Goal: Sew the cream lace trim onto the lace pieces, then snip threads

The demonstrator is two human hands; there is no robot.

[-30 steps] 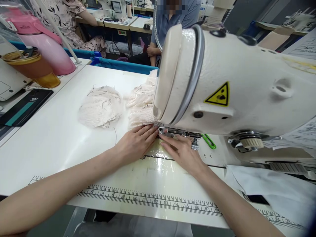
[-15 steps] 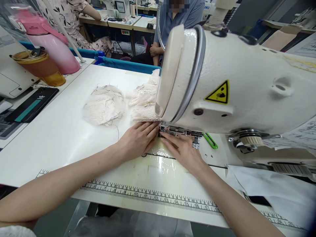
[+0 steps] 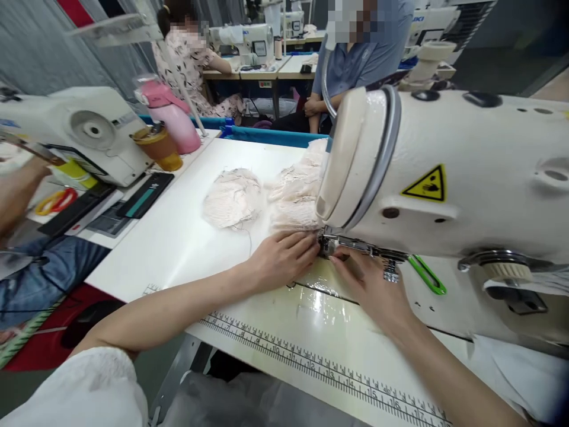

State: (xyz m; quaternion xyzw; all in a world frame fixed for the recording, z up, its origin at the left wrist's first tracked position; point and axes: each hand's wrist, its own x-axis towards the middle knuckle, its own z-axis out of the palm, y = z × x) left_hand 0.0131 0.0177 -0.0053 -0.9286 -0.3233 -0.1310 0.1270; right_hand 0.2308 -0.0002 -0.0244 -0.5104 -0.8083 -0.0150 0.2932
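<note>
My left hand (image 3: 282,258) lies flat, right hand (image 3: 377,284), grip unclear, at sewing machine (image 3: 489,136); apparently feeding gathered cloth (image 3: 296,198), next move needs steady, even guidance

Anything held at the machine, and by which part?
Left hand lies at the fabric's near edge; whether it or the right hand grips anything cannot be told.

At the far left there is a grey, folded covering (image 3: 48,50) with a red patch (image 3: 76,12). A white table (image 3: 178,237) fills the near side, and bright light reflects on its top. A blue cloth (image 3: 275,137) runs along its far edge. Behind it stand other tables (image 3: 261,75). The floor (image 3: 155,370) at the near left is grey.
</note>
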